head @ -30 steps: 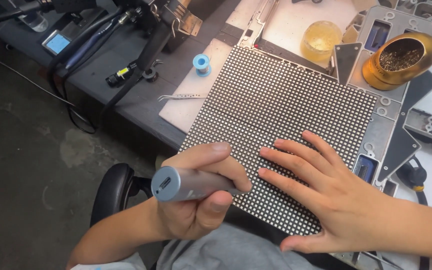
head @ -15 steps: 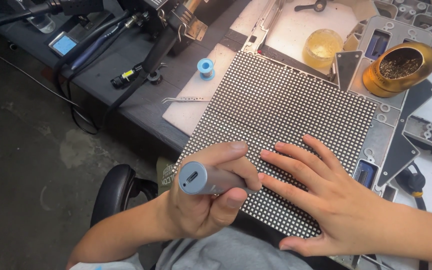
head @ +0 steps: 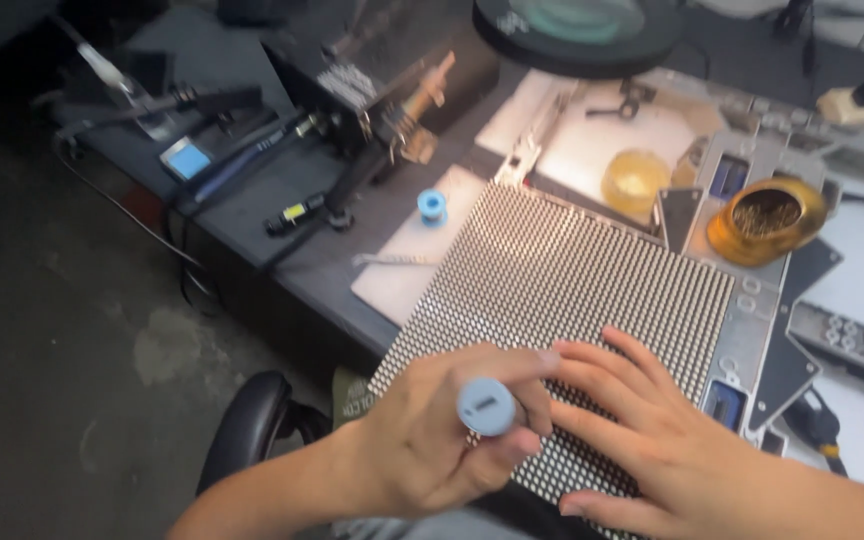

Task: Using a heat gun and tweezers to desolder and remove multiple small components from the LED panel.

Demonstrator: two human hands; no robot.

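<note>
Grey pen-type tool (head: 487, 405) sits at near edge of dotted LED panel (head: 562, 300), butt end facing cam; left hand (head: 432, 440) grip clamped round it, thumb across top; tip hidden. Right hand (head: 652, 450) flat on panel just beside it, fingers spread, holding nothing. Panel lies on table (head: 282, 200), tilted diag. Further out: blue solder spool (head: 433, 207) and tweezers (head: 392, 260) to panel's left; brass tip-cleaner pot (head: 764, 220) to its right; magnifier lamp (head: 577, 30) at top.
</note>
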